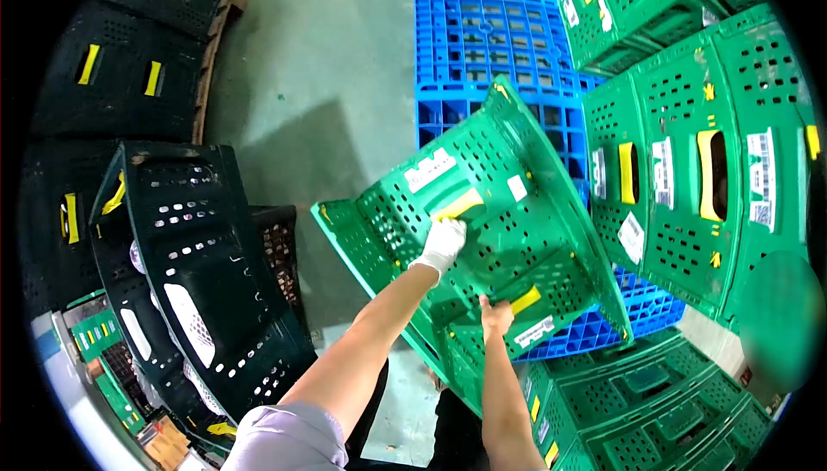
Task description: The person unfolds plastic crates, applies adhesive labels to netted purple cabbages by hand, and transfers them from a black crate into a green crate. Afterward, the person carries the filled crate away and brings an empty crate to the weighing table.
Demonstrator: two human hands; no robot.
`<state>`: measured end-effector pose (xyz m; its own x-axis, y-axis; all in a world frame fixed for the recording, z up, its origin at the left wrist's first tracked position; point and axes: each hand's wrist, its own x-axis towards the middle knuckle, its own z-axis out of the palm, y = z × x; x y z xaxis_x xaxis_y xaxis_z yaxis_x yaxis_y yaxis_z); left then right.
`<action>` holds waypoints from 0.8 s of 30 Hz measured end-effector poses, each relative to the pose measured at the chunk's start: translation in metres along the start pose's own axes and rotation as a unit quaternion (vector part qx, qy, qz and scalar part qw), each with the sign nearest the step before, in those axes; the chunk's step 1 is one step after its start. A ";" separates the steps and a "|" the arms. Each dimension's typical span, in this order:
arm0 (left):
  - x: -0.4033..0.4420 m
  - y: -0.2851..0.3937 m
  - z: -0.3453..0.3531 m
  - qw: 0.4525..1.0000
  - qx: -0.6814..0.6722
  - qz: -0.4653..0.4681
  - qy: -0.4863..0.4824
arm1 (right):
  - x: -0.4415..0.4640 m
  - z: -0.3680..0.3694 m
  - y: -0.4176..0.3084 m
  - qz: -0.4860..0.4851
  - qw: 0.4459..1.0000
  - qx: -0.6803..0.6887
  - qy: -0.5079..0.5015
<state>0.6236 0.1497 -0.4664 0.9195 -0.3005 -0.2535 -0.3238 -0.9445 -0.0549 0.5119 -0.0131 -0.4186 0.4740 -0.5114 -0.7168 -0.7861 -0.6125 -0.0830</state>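
Observation:
A large green plastic crate (pixel 525 213) with perforated panels and yellow handles is tilted in front of my body, partly over the blue pallet. My left hand (pixel 444 245), in a white glove, is closed at the yellow handle (pixel 459 204) of the upper panel. Nearer to me, my bare right hand (pixel 495 316) is closed at the yellow handle (pixel 526 300) of the lower panel. White labels (pixel 430 170) are stuck on the crate beside the handles. The fingertips of both hands are partly hidden.
A blue slatted pallet (pixel 491 27) lies on the floor beyond the crate. Stacked green crates (pixel 680 170) stand to the right, more folded ones (pixel 646 393) at lower right. Black crates (pixel 207 273) stand at left, others (pixel 121 66) on a wooden pallet (pixel 215 58). Grey-green floor (pixel 310 58) lies between.

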 end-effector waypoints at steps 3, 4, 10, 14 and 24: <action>-0.010 -0.013 -0.049 0.997 -0.068 0.023 0.040 | -0.015 -0.012 0.014 -0.012 0.998 -0.005 0.054; -0.012 -0.019 -0.058 0.988 -0.142 0.005 0.058 | -0.039 -0.032 0.013 0.005 0.992 0.059 0.108; 0.005 -0.182 -0.203 0.970 -0.037 -0.068 0.230 | -0.088 -0.151 0.154 0.080 0.969 0.084 0.219; 0.020 -0.170 -0.189 0.965 -0.169 -0.200 0.017 | -0.066 -0.159 0.143 0.001 0.945 -0.009 0.328; -0.133 -0.106 -0.278 0.883 -0.371 -0.233 0.169 | -0.154 -0.213 0.094 -0.048 0.983 -0.052 0.167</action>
<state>0.5977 0.2528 -0.1588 0.9691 0.2392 -0.0604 0.2264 -0.7652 0.6027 0.4496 -0.1201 -0.1689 0.6617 -0.6074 -0.4396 -0.6949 -0.7170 -0.0553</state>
